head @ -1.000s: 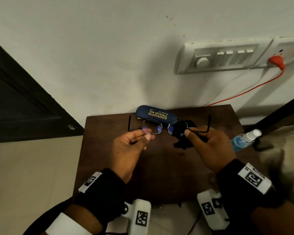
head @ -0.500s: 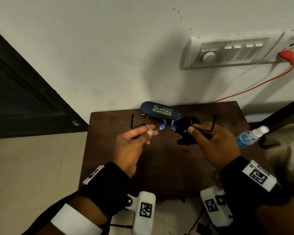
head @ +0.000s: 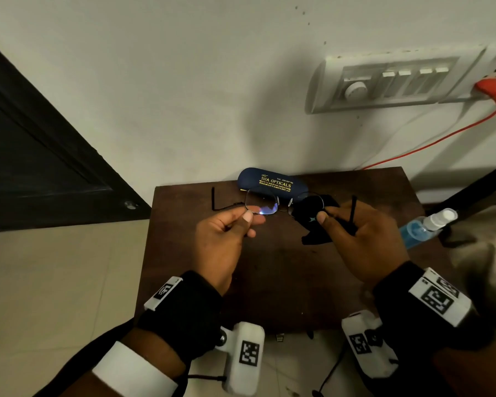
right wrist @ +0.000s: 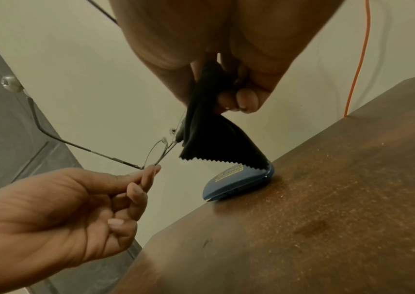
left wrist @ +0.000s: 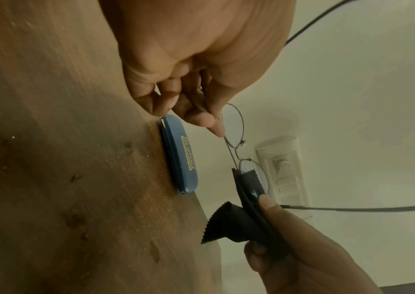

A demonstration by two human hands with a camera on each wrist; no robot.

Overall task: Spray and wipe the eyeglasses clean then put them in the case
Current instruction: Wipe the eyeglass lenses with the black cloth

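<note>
Thin black wire-rimmed eyeglasses [head: 282, 202] are held in the air above the brown table [head: 278, 279], temples unfolded toward me. My left hand [head: 248, 220] pinches the lower rim of the left lens [left wrist: 234, 123] between thumb and forefinger. My right hand [head: 324, 217] pinches a black microfibre cloth [head: 312, 216] folded over the right lens, thumb on the near side; the cloth [right wrist: 214, 135] hangs below the fingers [right wrist: 244, 99]. The dark blue glasses case [head: 269, 183] lies closed at the table's back edge, against the wall. It also shows as the case [left wrist: 181, 157] and the case [right wrist: 236, 181].
A spray bottle [head: 424, 224] with blue liquid and a white nozzle lies at the table's right edge. A white switch panel [head: 395, 84] is on the wall with a red plug [head: 488, 88] and red cord running down. A dark door [head: 26, 156] stands left; tiled floor lies below it.
The view has shifted slightly; both hands keep the same hold on the eyeglasses and cloth, raised a little nearer the case. The right thumb stays on the cloth-covered lens.
</note>
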